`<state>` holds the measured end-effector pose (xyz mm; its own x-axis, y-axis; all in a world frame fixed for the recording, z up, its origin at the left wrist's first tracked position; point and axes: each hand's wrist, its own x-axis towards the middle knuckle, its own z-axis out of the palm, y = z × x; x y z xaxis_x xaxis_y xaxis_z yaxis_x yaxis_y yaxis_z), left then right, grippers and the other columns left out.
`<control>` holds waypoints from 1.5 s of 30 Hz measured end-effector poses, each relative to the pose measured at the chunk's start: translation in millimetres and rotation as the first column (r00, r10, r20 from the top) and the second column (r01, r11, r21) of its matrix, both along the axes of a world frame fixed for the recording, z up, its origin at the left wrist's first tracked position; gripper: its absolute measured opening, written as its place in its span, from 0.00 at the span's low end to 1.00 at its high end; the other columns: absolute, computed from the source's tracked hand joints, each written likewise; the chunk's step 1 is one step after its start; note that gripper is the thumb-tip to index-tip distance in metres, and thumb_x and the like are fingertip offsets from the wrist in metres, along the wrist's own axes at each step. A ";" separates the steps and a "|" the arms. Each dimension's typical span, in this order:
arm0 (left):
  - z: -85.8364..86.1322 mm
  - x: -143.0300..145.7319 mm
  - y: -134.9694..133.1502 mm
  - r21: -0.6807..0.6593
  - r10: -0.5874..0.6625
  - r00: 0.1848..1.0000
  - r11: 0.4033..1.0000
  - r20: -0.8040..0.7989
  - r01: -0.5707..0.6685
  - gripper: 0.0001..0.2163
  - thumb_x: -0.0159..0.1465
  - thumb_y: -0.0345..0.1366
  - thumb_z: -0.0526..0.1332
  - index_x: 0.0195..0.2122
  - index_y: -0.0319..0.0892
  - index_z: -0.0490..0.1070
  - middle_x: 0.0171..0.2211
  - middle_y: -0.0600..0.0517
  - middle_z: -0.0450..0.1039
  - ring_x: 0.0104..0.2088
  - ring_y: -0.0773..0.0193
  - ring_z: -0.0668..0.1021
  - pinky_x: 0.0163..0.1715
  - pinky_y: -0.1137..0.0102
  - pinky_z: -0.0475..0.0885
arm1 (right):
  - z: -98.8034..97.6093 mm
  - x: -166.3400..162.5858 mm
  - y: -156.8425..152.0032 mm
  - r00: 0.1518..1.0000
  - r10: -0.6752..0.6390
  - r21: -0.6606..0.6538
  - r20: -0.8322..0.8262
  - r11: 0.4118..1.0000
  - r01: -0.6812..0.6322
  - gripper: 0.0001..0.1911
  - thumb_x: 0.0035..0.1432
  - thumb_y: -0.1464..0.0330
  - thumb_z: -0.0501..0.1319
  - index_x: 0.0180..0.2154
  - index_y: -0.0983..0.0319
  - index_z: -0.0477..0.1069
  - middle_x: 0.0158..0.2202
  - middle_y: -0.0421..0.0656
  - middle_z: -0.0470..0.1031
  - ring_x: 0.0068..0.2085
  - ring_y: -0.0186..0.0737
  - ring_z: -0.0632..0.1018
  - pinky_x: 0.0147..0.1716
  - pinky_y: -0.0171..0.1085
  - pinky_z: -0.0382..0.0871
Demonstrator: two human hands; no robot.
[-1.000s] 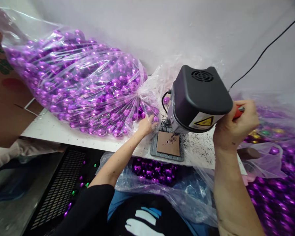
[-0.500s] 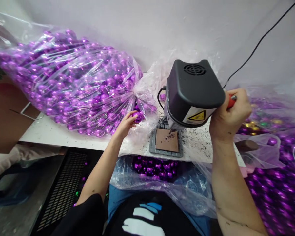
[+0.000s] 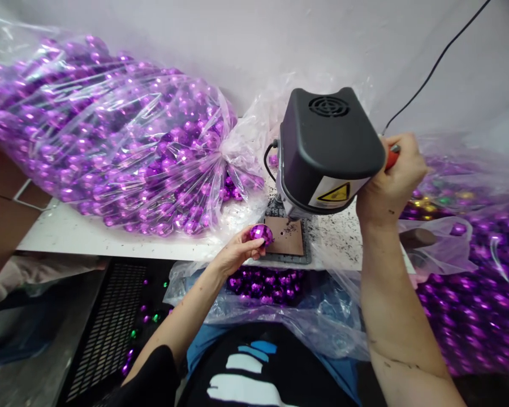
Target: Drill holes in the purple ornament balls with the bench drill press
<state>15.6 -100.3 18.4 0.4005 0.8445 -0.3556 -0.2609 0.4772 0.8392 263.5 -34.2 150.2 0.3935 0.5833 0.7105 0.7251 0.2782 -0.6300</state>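
A shiny faceted purple ball [image 3: 262, 232] is pinched in my left hand [image 3: 236, 252], over the left edge of a brown square plate [image 3: 290, 240]. The plate has a small hole and lies on the grey base [image 3: 306, 249] of a black bench drill [image 3: 333, 133]. My right hand [image 3: 388, 183] is closed around the drill's red lever handle [image 3: 392, 158], at the right of the motor housing. The housing hides most of the drill's lower parts.
A clear bag of purple balls [image 3: 110, 141] lies at the left of the white table [image 3: 68, 232]. Dark shavings are scattered around the drill. More purple balls lie in an open bag [image 3: 271, 285] at my lap and at the right [image 3: 483, 316]. A cardboard box [image 3: 8, 215] is far left.
My left hand has come away from beside the bag's tied neck, moving right and toward me with a purple ball to the plate. My right hand stays on the handle.
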 end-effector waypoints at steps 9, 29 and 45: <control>-39.0 33.3 22.6 0.248 0.086 0.940 0.969 -0.331 -0.001 0.30 0.57 0.46 0.70 0.57 0.42 0.66 0.37 0.52 0.75 0.27 0.68 0.75 0.23 0.74 0.68 | 1.4 -4.5 -3.4 0.999 0.029 0.033 -0.027 0.999 -0.028 0.20 0.66 0.53 0.52 0.30 0.62 0.62 0.23 0.35 0.59 0.28 0.27 0.60 0.30 0.33 0.55; -53.0 75.6 27.3 0.704 0.498 0.514 0.606 -0.699 0.370 0.22 0.57 0.40 0.72 0.49 0.43 0.69 0.48 0.48 0.75 0.49 0.51 0.73 0.54 0.56 0.65 | -1.7 -1.8 -3.3 0.994 0.097 0.092 -0.048 0.992 -0.092 0.23 0.67 0.50 0.54 0.31 0.63 0.64 0.23 0.33 0.57 0.26 0.25 0.59 0.27 0.31 0.53; -60.8 74.7 24.1 0.751 0.510 0.575 0.573 -0.640 0.328 0.20 0.59 0.37 0.70 0.51 0.44 0.68 0.48 0.48 0.76 0.51 0.52 0.75 0.63 0.52 0.58 | -83.2 -3.5 -55.2 0.982 0.101 0.470 0.157 0.867 -0.164 0.09 0.64 0.63 0.59 0.44 0.60 0.69 0.32 0.39 0.70 0.36 0.38 0.78 0.34 0.41 0.74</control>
